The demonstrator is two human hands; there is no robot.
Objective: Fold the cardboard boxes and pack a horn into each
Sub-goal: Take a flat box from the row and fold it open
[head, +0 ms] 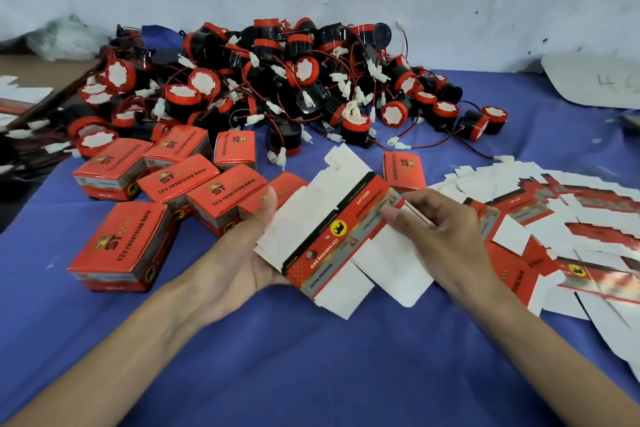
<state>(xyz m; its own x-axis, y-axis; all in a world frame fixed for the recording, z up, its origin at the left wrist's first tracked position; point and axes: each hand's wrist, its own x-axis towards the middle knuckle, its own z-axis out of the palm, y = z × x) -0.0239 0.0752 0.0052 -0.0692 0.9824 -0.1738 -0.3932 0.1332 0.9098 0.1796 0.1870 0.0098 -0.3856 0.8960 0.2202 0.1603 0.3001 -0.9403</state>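
Note:
A flat, unfolded cardboard box (332, 236), red and black print with white flaps, is held above the blue table in the middle. My left hand (249, 250) cups it from below and from the left, thumb on its upper left edge. My right hand (436, 229) pinches its right end between thumb and fingers. Behind them lies a large heap of red-and-black horns (277, 80) with red wires and white plugs.
Several folded red boxes (166, 180) stand on the blue cloth (311, 374) at the left, one more (403, 170) behind the held blank. A fan of flat box blanks (554, 229) covers the right side. A white wall rises behind the heap.

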